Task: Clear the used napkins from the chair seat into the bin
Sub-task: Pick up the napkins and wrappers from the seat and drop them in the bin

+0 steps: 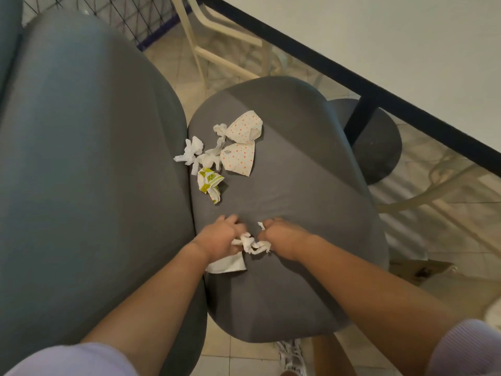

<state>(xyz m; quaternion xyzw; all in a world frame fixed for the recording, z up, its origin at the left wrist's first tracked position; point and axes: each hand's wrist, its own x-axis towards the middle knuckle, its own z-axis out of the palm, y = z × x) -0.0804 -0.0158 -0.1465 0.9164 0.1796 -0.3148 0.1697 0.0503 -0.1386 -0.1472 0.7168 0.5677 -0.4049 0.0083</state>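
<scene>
Two hands down on the grey chair seat (292, 191), near edge. Left hand (219, 238) w/ fingers curled in on a crumpled white napkin (249, 244); a flat white napkin (227, 264) sticks out from under its wrist side, lying on the seat. Right hand (282, 236) also fisted, fingers closed on the other end of that same twisted white wad, plus a small white scrap showing at its far knuckles. So both hands are bunched together mid-seat, almost touching, the wad strung btwn them.

Farther back, toward the seat's left edge, the rest of the litter: 2 cream napkins w/ orange dots, one far (245, 128) and one nearer (238, 160), just beside each other. Left of them approx 3 crumpled white tissues (192, 153), twisted, overlapping, so count is rough; the leftmost one hangs over the gap onto the next seat. Nearer than those, 1 folded napkin w/ green-yellow print (210, 183), right by the seat's left edge.

A 2nd grey padded seat (89, 147) sits alongside on the left. Right and far: white counter (379, 36) w/ black rim, black post and round black base (376, 147) under it. Tiled floor (244, 356) below, 1 patterned shoe (291, 356) near. Lilac sleeves on both arms. No bin in view.
</scene>
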